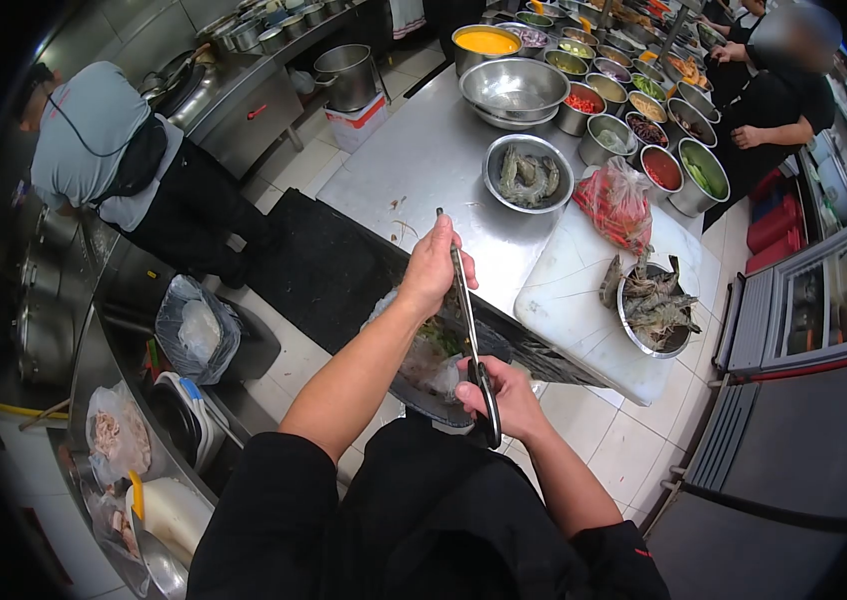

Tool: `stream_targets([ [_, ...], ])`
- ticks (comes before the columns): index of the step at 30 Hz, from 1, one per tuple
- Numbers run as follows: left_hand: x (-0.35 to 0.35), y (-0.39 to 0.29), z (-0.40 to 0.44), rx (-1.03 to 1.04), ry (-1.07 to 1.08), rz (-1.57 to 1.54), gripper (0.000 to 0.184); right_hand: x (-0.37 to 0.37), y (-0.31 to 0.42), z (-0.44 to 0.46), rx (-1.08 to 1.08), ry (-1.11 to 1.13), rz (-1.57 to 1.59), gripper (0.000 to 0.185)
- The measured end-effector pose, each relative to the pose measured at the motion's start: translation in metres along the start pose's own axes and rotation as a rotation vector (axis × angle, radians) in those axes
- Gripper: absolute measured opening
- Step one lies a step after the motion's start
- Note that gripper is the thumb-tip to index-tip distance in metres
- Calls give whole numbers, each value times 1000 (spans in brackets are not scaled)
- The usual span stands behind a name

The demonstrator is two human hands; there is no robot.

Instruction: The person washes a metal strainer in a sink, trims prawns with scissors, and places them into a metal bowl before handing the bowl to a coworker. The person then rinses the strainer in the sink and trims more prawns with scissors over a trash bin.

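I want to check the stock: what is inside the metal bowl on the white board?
Grey-brown shrimp are heaped in the metal bowl, some jutting over its rim. What lies beneath them is covered and cannot be seen.

They wear a black top (434,520) with elbow-length sleeves (269,505); a small red marking (642,552) edges the right one; left hand (432,268) and right hand (509,396) bare.

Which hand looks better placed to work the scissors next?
Probably the right hand: it is at the handles of the scissors, while the left hand is farther up, at the blades.
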State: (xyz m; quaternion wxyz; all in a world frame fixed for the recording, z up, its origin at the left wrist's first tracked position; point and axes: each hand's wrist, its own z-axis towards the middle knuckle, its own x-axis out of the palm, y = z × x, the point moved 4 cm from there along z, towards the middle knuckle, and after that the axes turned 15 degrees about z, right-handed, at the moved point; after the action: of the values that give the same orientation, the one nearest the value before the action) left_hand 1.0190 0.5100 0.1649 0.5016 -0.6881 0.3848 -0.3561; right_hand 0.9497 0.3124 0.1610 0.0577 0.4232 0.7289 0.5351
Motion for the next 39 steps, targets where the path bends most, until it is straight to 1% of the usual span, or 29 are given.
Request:
stream_targets([
  [4, 2, 2, -4, 40, 35, 78, 51, 2, 6, 4, 13, -55, 28, 47],
  [8, 2, 10, -4, 37, 33, 69, 50, 2, 7, 5, 49, -86, 50, 47],
  [16, 1, 15, -1, 57, 66, 63, 49, -4, 8, -2, 68, -122, 5, 42],
  [17, 1, 14, 0, 55, 66, 79, 49, -6, 8, -2, 61, -116, 10, 41],
  [20, 1, 18, 3, 69, 62, 143, 48, -10, 8, -5, -88, -17, -39, 41],
  [24, 4, 24, 8, 119, 54, 232, 48, -12, 11, -7, 164, -93, 5, 44],
  [25, 5, 23, 9, 126, 51, 247, 47, -14, 11, -8, 179, -92, 5, 45],
  [27, 10, 13, 7, 150, 63, 340, 47, -19, 11, -11, 210, -88, 1, 46],
  [31, 22, -28, 23, 222, 64, 563, 50, -28, 5, -23, -37, 5, 23, 49],
  [34, 36, -65, 60, 306, 93, 600, 50, -40, 0, -36, -81, -123, 65, 47],
  [35, 42, -81, 71, 315, 89, 630, 50, -44, 0, -40, -36, -149, 102, 48],
  [39, 79, -134, 105, 368, 72, 772, 50, -69, -9, -49, 36, -232, 87, 50],
])
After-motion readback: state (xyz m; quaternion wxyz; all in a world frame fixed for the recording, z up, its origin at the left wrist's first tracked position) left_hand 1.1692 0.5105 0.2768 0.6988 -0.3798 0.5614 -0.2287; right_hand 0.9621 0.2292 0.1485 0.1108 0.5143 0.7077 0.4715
